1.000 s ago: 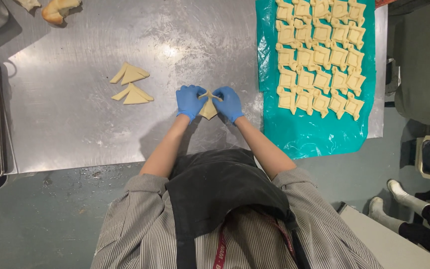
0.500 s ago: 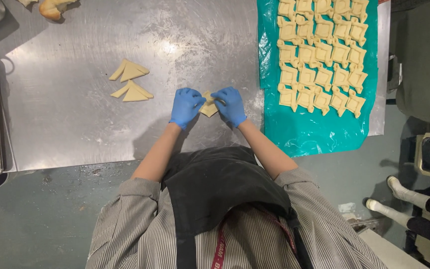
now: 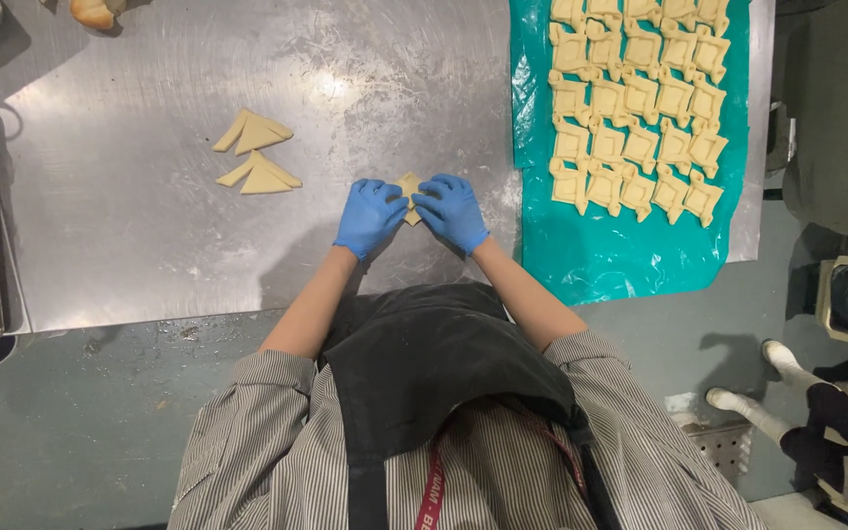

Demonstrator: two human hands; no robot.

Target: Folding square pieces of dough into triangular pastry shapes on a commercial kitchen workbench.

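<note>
Centre frame, left hand (image 3: 369,216) and right hand (image 3: 453,210) pinched the dough piece (image 3: 408,185) on the tabletop (image 3: 149,245); the fingers grasped its edges. Soft, light, tearable: best held at corners.

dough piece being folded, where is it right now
The dough piece lies mid-table between the left hand and right hand, left of the teal sheet.

No packages, labels, signs or screens in view.
</note>
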